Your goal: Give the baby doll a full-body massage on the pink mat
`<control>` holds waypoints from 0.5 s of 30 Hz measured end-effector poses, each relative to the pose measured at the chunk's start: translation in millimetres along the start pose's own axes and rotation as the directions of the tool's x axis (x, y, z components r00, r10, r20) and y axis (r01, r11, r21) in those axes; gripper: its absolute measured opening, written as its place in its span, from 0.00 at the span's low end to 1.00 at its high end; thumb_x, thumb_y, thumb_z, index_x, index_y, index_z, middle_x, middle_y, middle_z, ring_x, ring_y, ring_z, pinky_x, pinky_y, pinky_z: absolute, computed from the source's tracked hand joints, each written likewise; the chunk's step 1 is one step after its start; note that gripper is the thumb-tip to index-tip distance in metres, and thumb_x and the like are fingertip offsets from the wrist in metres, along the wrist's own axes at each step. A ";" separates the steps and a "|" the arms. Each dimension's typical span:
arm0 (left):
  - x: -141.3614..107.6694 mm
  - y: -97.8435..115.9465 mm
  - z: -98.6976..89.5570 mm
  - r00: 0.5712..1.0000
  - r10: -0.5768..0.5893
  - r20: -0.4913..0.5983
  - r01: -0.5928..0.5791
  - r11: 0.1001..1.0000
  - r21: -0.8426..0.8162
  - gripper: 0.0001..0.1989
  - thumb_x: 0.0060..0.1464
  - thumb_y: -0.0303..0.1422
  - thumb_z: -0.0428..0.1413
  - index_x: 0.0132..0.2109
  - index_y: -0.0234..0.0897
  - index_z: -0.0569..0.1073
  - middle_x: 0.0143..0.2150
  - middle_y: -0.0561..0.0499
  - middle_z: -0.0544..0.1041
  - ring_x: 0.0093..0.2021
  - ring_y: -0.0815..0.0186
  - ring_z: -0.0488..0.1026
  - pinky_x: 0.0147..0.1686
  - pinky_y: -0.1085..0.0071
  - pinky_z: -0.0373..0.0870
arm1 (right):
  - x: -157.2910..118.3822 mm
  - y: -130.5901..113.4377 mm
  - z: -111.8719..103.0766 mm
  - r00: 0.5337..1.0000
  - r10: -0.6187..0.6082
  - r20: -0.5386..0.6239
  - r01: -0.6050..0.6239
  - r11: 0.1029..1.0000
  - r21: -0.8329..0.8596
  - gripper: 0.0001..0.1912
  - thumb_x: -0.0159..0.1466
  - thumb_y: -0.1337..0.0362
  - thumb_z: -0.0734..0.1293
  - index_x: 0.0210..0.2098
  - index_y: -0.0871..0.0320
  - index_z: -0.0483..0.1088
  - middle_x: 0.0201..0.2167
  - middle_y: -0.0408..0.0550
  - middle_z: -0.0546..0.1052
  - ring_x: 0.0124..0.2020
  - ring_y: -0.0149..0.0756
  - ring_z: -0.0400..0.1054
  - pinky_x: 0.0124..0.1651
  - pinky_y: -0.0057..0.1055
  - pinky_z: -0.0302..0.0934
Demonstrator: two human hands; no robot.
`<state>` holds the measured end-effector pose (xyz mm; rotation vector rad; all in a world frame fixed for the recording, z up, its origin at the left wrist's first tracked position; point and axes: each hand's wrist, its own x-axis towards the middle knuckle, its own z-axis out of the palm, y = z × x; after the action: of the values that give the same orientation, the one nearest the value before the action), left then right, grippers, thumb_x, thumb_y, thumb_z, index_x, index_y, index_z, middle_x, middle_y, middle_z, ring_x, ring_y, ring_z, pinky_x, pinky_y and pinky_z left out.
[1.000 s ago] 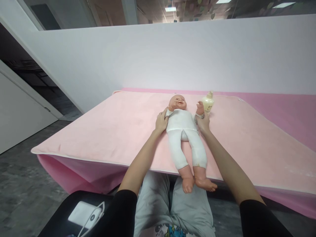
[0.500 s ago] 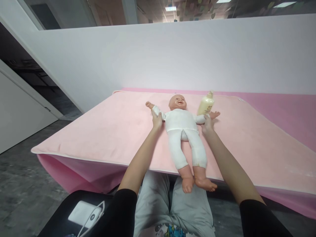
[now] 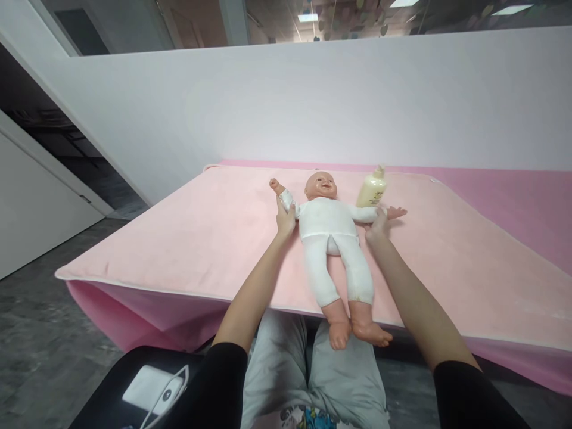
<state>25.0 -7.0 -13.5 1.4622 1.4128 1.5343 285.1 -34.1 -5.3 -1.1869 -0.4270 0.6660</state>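
Note:
A baby doll with a white cloth body lies face up, its feet past the near edge of the pink blanket. My left hand is wrapped round the doll's arm on the left, which bends upward. On the other side, my right hand holds the doll's other arm, stretched out to the right. Parts of the fingers of both hands are hidden behind the doll's sleeves. Just beyond my right hand, a pale yellow pump bottle stands on the blanket.
A white wall rises behind the table. At the lower left, a white device with a cable lies on a black seat. My legs are under the table's front edge.
The doll's left-side arm has tilted more upright and inward. Its right-side arm has straightened outward, with the doll's hand further right. Both my hands keep their hold.

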 end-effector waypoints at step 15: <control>-18.1 34.8 0.4 0.905 0.258 0.339 -0.387 0.831 0.399 0.32 0.54 0.21 0.42 0.65 0.44 0.64 0.57 0.43 0.69 0.58 0.55 0.65 0.58 0.58 0.64 | -26.1 -1.1 7.6 0.644 -0.409 0.647 0.745 0.527 -0.409 0.27 0.50 0.71 0.58 0.48 0.56 0.72 0.43 0.52 0.76 0.47 0.46 0.67 0.53 0.47 0.61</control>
<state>38.1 -32.8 13.0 2.2109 1.4714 1.1533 261.4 -46.6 -0.9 -1.3878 -1.5487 0.1493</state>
